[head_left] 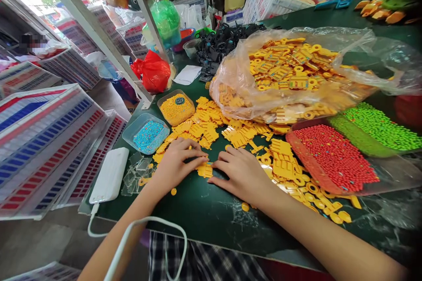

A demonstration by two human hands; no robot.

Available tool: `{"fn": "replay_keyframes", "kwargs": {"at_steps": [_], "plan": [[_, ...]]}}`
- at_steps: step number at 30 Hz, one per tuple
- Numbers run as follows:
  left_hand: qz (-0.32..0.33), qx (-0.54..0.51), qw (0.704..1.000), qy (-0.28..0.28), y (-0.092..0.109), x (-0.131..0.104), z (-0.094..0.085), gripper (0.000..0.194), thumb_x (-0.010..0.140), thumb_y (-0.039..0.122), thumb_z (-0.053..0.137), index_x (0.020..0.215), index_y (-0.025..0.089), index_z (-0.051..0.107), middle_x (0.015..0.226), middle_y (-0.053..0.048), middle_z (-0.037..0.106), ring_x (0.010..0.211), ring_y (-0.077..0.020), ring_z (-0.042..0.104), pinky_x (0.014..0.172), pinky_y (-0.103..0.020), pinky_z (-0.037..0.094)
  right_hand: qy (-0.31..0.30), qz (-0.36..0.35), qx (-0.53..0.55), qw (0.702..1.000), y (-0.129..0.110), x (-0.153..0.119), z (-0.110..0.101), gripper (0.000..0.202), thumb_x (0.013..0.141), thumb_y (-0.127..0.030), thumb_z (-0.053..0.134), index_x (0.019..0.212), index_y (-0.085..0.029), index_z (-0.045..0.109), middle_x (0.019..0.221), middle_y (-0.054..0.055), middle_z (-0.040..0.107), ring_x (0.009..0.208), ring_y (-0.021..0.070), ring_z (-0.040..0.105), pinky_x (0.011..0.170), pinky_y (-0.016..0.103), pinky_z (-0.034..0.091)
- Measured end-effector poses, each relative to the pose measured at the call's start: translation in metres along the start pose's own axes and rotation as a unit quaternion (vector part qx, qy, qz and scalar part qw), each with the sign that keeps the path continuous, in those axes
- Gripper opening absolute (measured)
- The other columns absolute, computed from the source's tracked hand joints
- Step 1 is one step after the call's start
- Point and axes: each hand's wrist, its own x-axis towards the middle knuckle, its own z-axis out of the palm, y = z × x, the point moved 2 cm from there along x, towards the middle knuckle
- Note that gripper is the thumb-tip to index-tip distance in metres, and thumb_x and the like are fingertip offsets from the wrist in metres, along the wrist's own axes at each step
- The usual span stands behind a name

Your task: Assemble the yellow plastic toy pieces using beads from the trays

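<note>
Our left fingers point(197, 163) pinch a yellow piece point(205, 171) at the counter point(198, 210); our right fingers point(221, 165), parted, meet its edge. We seem to be aligning it; next probably calls for steady pressure.

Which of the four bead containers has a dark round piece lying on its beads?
The yellow-bead container: a dark round piece lies on its beads. The blue-bead container, red-bead container and green-bead container show none.
</note>
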Motion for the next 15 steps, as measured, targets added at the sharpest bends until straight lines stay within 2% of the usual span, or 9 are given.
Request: {"fn": "replay_keyframes", "kwargs": {"at_steps": [5,11,15], "plan": [[0.023,-0.004,0.999,-0.035,-0.005,-0.011,0.021,0.034,0.097,0.043,0.05,0.09,0.022,0.076,0.091,-0.005,0.066,0.085,-0.0184,0.056,0.077,-0.033,0.043,-0.016,0.017,0.014,1.0,0.001,0.0,0.001,0.021,0.083,-0.041,0.071,0.083,-0.02,0.072,0.079,0.002,0.067,0.081,0.0186,0.054,0.066,0.032,0.029],[0.03,-0.016,0.999,-0.025,-0.008,-0.015,0.027,0.043,0.098,0.047,0.043,0.096,0.022,0.077,0.084,-0.006,0.061,0.08,-0.0174,0.052,0.073,-0.03,0.043,-0.049,0.03,0.038,0.998,0.002,0.003,0.002,0.016,0.085,-0.037,0.07,0.08,-0.022,0.073,0.074,0.0,0.067,0.078,0.0176,0.055,0.064,0.032,0.028],[0.024,-0.049,0.998,-0.032,-0.011,-0.016,0.03,0.042,0.097,0.049,0.043,0.102,0.025,0.077,0.082,-0.005,0.06,0.079,-0.0171,0.05,0.072,-0.029,0.042,-0.058,0.034,0.035,0.997,0.003,0.004,0.001,0.017,0.085,-0.037,0.069,0.078,-0.022,0.073,0.074,0.001,0.068,0.079,0.0177,0.056,0.065,0.031,0.029]]}}
